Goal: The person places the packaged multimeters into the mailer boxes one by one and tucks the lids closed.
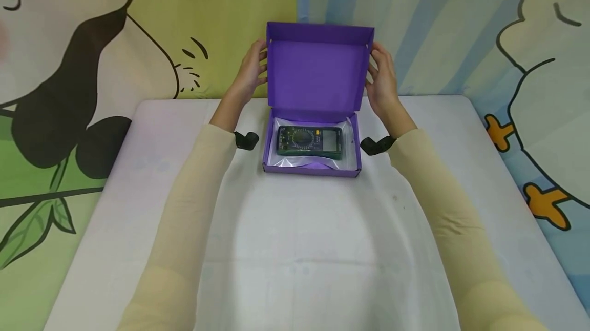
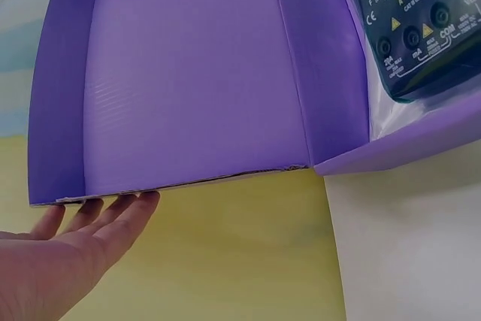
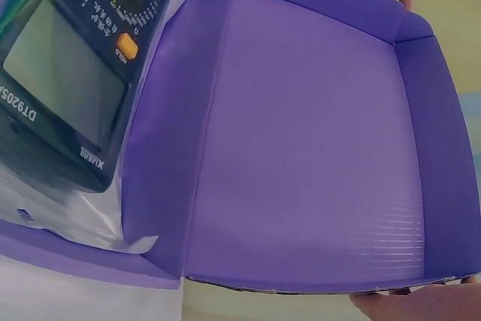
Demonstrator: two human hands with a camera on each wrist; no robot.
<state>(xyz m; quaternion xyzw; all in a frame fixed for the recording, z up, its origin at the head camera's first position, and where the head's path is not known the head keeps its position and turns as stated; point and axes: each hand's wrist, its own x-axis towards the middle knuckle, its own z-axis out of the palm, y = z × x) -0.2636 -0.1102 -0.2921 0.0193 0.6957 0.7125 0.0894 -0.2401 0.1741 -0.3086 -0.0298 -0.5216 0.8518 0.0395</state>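
A purple cardboard box [image 1: 311,169] lies open on the white table, its lid [image 1: 318,69] standing upright at the back. Inside lies a dark green multimeter [image 1: 310,141] in a clear plastic bag. My left hand [image 1: 256,67] touches the lid's left edge and my right hand [image 1: 379,72] touches its right edge. In the left wrist view my left hand [image 2: 68,253] lies with straight fingers against the edge of the lid [image 2: 195,80], with the multimeter [image 2: 421,20] at the upper right. The right wrist view shows the lid's inside [image 3: 316,133], the multimeter [image 3: 75,88] and a strip of my right hand [image 3: 421,306].
The white table [image 1: 295,249] runs from the box to the near edge. A cartoon backdrop [image 1: 92,39] hangs right behind the table. Black wrist straps [image 1: 246,140] sit on both cream sleeves beside the box.
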